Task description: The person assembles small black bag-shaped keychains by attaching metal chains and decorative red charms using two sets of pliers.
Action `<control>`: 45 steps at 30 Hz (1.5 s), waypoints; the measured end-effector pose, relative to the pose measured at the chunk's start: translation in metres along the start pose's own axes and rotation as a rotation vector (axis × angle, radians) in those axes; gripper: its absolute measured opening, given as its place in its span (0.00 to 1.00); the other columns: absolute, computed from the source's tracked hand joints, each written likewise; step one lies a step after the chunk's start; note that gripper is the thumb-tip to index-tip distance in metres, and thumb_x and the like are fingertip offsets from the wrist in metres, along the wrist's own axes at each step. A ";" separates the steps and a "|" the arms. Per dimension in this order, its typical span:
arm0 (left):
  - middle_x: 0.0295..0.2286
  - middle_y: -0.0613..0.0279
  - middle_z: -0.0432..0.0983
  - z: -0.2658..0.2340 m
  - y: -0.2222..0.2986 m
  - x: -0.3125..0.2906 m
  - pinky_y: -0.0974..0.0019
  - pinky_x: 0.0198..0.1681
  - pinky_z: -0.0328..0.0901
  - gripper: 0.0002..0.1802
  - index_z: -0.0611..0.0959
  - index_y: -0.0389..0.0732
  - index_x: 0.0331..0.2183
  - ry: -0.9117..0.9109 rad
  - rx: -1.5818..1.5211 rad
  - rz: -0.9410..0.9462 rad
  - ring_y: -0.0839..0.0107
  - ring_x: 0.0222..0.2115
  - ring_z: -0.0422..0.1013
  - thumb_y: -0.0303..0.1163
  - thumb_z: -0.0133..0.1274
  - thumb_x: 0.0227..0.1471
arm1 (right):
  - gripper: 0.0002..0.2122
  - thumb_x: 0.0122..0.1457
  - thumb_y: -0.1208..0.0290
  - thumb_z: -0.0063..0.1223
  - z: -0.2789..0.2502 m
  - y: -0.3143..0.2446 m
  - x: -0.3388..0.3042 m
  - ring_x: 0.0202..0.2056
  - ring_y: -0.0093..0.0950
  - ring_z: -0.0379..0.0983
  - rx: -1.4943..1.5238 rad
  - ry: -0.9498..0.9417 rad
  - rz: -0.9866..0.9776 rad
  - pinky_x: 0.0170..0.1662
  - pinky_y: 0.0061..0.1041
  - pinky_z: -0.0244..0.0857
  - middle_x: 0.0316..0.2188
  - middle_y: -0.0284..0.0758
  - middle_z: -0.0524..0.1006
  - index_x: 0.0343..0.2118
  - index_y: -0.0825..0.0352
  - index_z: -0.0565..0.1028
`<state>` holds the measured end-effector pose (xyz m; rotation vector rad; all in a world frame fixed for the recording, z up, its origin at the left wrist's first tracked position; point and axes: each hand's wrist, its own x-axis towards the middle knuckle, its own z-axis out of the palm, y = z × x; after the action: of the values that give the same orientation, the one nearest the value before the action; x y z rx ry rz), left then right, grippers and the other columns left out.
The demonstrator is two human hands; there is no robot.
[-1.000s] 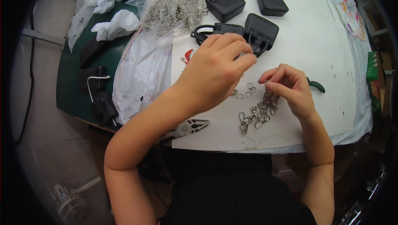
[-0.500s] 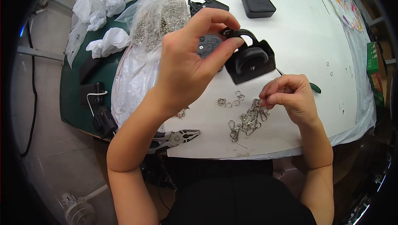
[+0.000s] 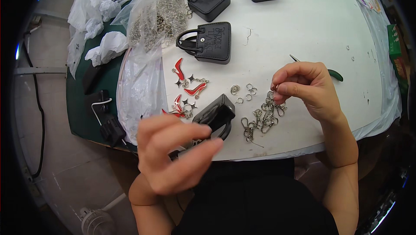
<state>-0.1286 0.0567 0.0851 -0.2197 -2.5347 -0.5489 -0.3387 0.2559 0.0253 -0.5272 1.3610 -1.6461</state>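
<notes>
My left hand (image 3: 177,152), smeared by motion, has its thumb and index finger apart beside the handle of a small black handbag (image 3: 212,110). That bag lies tilted near the table's front edge, partly hidden by the hand. My right hand (image 3: 305,87) is closed in a pinch; a small metal ring (image 3: 277,87) seems to show at its fingertips. Below it lies a pile of silver swivel clasps (image 3: 262,120), with several loose split rings (image 3: 250,90) to the left. Red high-heel shoe charms (image 3: 196,89) with star pieces lie left of the rings.
Another black handbag (image 3: 214,42) lies mid-table, with two more at the back. A clear bag of metal rings (image 3: 158,18) stands at the left back. Green-handled pliers (image 3: 335,75) lie partly behind my right hand. White plastic wrap (image 3: 141,83) covers the table's left edge.
My left hand has come down and toward me, bringing the black handbag from mid-air to the front edge, and its fingers have parted. My right hand stays pinched, slightly higher.
</notes>
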 end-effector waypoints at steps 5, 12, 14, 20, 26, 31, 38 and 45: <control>0.46 0.50 0.76 0.051 0.037 -0.012 0.68 0.24 0.70 0.24 0.80 0.27 0.44 -0.418 0.046 -0.029 0.66 0.26 0.74 0.21 0.57 0.40 | 0.06 0.58 0.79 0.59 0.001 0.000 0.001 0.31 0.23 0.80 0.001 -0.050 -0.001 0.37 0.22 0.77 0.29 0.36 0.81 0.37 0.74 0.79; 0.42 0.50 0.76 0.073 0.019 -0.025 0.64 0.30 0.72 0.23 0.78 0.29 0.46 -0.457 -0.026 -0.082 0.64 0.30 0.75 0.20 0.56 0.43 | 0.05 0.58 0.80 0.58 0.005 0.005 0.000 0.30 0.20 0.78 0.004 -0.106 -0.016 0.35 0.18 0.73 0.28 0.35 0.81 0.36 0.73 0.80; 0.37 0.52 0.76 0.072 0.019 -0.028 0.63 0.30 0.71 0.19 0.79 0.30 0.43 -0.507 -0.053 -0.171 0.64 0.29 0.75 0.20 0.57 0.46 | 0.05 0.57 0.80 0.59 0.006 0.006 -0.001 0.29 0.20 0.77 0.001 -0.120 -0.006 0.35 0.18 0.72 0.28 0.35 0.81 0.36 0.73 0.80; 0.31 0.59 0.75 0.047 0.031 -0.022 0.68 0.25 0.69 0.10 0.80 0.33 0.36 -0.403 -0.295 -0.467 0.68 0.24 0.74 0.20 0.60 0.48 | 0.05 0.56 0.80 0.60 0.016 0.003 -0.007 0.30 0.19 0.77 -0.059 -0.175 0.119 0.37 0.19 0.72 0.29 0.34 0.81 0.35 0.73 0.80; 0.34 0.55 0.76 0.032 0.042 -0.019 0.74 0.28 0.70 0.10 0.79 0.33 0.34 -0.176 -0.642 -0.597 0.75 0.27 0.75 0.15 0.59 0.47 | 0.04 0.54 0.79 0.63 0.026 0.005 -0.010 0.32 0.18 0.78 -0.037 -0.267 0.183 0.39 0.18 0.72 0.29 0.33 0.82 0.33 0.72 0.81; 0.37 0.47 0.77 0.038 0.054 -0.031 0.67 0.40 0.75 0.07 0.75 0.31 0.36 0.033 -1.229 -0.928 0.70 0.34 0.77 0.15 0.54 0.53 | 0.04 0.53 0.79 0.65 0.027 0.011 -0.013 0.32 0.18 0.78 0.018 -0.433 0.144 0.40 0.18 0.71 0.28 0.32 0.82 0.31 0.71 0.81; 0.40 0.41 0.77 0.041 0.054 -0.031 0.61 0.47 0.74 0.08 0.74 0.29 0.36 0.134 -1.274 -0.853 0.64 0.40 0.77 0.12 0.52 0.53 | 0.04 0.53 0.78 0.65 0.029 0.009 -0.017 0.32 0.18 0.78 0.065 -0.511 0.134 0.40 0.18 0.71 0.29 0.32 0.82 0.31 0.70 0.81; 0.39 0.41 0.79 0.039 0.044 -0.034 0.63 0.44 0.73 0.12 0.78 0.31 0.36 0.069 -1.057 -0.611 0.61 0.40 0.78 0.10 0.57 0.46 | 0.07 0.48 0.85 0.67 0.034 0.006 -0.019 0.36 0.27 0.77 0.057 -0.398 0.191 0.42 0.25 0.69 0.31 0.38 0.80 0.29 0.71 0.80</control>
<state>-0.1070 0.1115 0.0518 0.2220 -1.9617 -2.0432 -0.3003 0.2538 0.0341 -0.6321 1.0331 -1.3360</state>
